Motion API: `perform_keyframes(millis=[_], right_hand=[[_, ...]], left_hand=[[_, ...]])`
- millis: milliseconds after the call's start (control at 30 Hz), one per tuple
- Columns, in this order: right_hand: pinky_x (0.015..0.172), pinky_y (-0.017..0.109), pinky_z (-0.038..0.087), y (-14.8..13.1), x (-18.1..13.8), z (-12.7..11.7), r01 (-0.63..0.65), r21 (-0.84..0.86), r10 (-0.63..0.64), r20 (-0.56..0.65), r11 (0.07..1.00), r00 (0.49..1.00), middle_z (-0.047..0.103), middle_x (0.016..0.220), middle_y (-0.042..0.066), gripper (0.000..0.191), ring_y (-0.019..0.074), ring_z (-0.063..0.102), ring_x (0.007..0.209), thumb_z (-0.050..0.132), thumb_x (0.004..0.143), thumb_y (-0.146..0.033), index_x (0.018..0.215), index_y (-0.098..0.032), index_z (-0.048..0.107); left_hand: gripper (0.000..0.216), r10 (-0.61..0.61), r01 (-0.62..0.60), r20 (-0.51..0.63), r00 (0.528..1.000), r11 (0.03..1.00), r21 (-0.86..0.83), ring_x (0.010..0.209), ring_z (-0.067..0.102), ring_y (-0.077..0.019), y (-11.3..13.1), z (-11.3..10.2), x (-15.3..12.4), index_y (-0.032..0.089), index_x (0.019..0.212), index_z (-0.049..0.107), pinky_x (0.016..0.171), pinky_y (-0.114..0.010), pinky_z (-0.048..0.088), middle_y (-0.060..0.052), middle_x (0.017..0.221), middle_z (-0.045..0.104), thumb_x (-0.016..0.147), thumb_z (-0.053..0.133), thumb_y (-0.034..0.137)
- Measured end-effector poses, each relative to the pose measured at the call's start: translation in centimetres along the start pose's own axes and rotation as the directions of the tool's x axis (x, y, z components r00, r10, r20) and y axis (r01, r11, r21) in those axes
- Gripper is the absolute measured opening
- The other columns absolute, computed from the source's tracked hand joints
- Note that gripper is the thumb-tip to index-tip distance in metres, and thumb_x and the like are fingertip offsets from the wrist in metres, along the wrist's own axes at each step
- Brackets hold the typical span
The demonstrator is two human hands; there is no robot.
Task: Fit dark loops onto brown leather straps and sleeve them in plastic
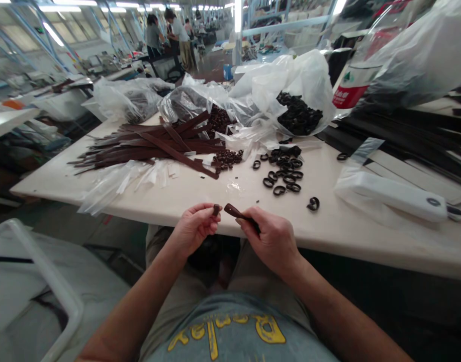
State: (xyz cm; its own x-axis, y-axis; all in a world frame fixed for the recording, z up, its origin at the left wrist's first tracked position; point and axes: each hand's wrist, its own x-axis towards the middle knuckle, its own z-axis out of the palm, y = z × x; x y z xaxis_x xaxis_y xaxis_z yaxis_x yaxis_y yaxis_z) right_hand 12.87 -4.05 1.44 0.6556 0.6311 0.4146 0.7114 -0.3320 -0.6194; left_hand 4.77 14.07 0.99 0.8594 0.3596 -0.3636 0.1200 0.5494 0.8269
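Between the thumb and fingers of my left hand (194, 229) is a small dark brown loop (216, 209). My right hand (271, 239) is closed on a brown strap (234, 209), whose rounded end points left toward the loop. A narrow gap separates the strap end from the loop. Most of the strap is hidden in my right hand and below it. Both hands are just over the table's near edge. Beyond them lie several black loops (288, 178), a heap of small brown loops (227, 159) and a pile of brown straps (140, 146).
A white box-shaped device with a cord (396, 196) lies on the right of the table (170, 201). Behind it are black straps (403, 136) and a large plastic bottle (360, 80). Clear plastic bags (268, 83) line the back. Two people stand in the distance.
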Motion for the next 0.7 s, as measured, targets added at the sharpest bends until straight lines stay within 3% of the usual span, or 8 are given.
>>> perform_keyframes(millis=[333,533,700], right_hand=[[0.058,0.023,0.035,-0.1,-0.5,0.8,0.125,0.036,-0.129,0.134,0.991,0.982,0.062,0.068,0.0,0.026,0.0112,0.053,0.058,0.048,0.098,-0.033,0.08,-0.019,0.061],[0.057,0.02,0.036,0.0,-1.0,0.9,-0.037,0.263,-0.022,0.217,0.964,0.976,0.061,0.065,-0.004,0.015,0.0088,0.052,0.055,0.056,0.093,-0.028,0.082,-0.02,0.061],[0.056,0.02,0.037,-0.2,-1.5,1.3,-0.11,0.33,0.018,0.271,0.938,0.962,0.061,0.064,-0.005,0.013,0.0084,0.052,0.054,0.059,0.091,-0.025,0.079,-0.02,0.06]], left_hand=[[0.024,-0.071,0.073,0.021,0.997,0.988,-0.139,0.051,0.057,-0.0036,-0.9,0.1,-1.2,0.012,0.089,0.073,0.045,-0.008,0.046,-0.001,0.065,0.065,0.067,0.078,0.019],[0.033,0.004,-0.005,0.094,0.996,1.0,0.003,0.046,0.052,-0.0041,-1.6,-0.8,-2.3,0.014,0.098,0.077,0.043,-0.012,0.041,0.0,0.058,0.063,0.071,0.079,0.034],[0.038,0.157,-0.168,0.082,0.984,0.972,0.164,0.048,0.052,-0.0064,-2.1,-1.8,-3.1,0.016,0.1,0.078,0.048,-0.018,0.044,-0.002,0.062,0.067,0.069,0.082,0.038]])
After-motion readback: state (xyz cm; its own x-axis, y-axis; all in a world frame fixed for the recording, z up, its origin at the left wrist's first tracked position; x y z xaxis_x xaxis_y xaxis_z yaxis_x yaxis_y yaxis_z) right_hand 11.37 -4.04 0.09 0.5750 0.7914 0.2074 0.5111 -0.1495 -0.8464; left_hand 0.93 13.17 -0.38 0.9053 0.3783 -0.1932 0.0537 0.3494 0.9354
